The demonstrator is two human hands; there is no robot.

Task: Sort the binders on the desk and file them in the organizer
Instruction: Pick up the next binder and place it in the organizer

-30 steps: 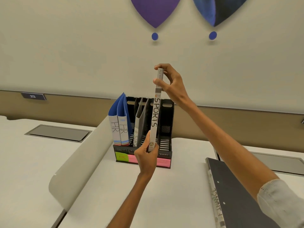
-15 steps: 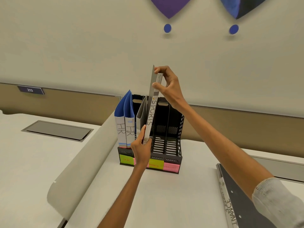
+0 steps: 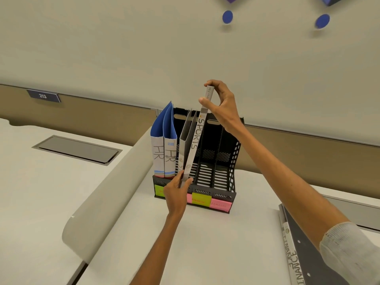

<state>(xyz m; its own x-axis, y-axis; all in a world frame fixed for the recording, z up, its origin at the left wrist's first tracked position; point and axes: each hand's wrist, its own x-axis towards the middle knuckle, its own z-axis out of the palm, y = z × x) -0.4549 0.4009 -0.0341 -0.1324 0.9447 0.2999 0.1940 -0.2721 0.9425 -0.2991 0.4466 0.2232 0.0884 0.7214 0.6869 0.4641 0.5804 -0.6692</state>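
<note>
The grey SPORTS binder (image 3: 195,140) leans at the black organizer (image 3: 228,161). The right hand (image 3: 223,103) pinches its top and the left hand (image 3: 177,190) grips its foot. Two HR binders (image 3: 164,155) stand leftmost. A FINANCE binder (image 3: 294,262) lies on the white desk (image 3: 205,243). The wall plaque (image 3: 43,96) reads 213, but the sticky labels (image 3: 201,199) look too blurred to read.

Access to the organizer (image 3: 234,159)
Two right compartments stand open above and in front; HR binders (image 3: 158,157) fill the leftmost; a grey binder (image 3: 185,136) and the tilted SPORTS binder (image 3: 196,136) occupy the next; the right hand (image 3: 223,105) at its top and the left hand (image 3: 176,194) at the front lip block that slot; a curved partition (image 3: 107,194) flanks the left; a FINANCE binder (image 3: 298,254) lies on the desk (image 3: 226,243) at right.
</note>
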